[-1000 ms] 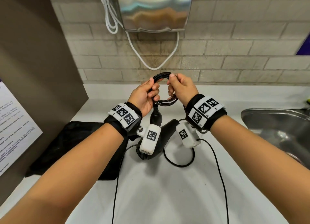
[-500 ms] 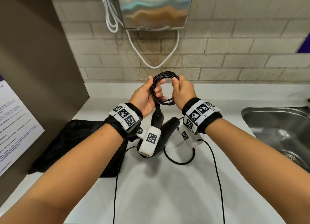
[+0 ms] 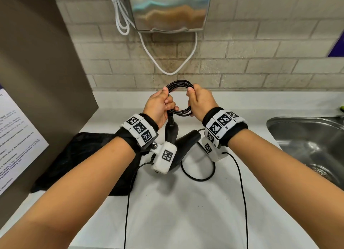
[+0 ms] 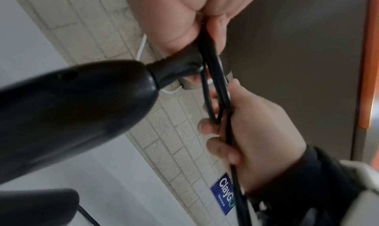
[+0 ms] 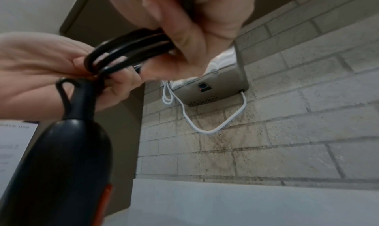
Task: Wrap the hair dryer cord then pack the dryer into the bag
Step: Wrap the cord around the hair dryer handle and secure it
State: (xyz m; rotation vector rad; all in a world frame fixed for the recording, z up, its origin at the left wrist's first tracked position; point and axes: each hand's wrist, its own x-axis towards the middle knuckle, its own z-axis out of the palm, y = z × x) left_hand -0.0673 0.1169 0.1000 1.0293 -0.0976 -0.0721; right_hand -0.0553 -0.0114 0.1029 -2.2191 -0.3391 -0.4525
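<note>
Head view: the bag (image 3: pixel 83 155) is seen flat on the counter (image 3: pixel 186 211) at left. The coiled cord (image 3: pixel 179 84) is gripped by the left hand (image 3: pixel 158 107) and right hand (image 3: pixel 200 103), now spread wider than before, above the hair dryer (image 3: pixel 183 144).

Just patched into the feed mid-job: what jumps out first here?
Both hands hold a black cord coil up in front of the brick wall, the left hand gripping one side, the right hand the other. The black hair dryer hangs below them over the white counter, a loose cord loop beneath. A black bag lies flat at left.
</note>
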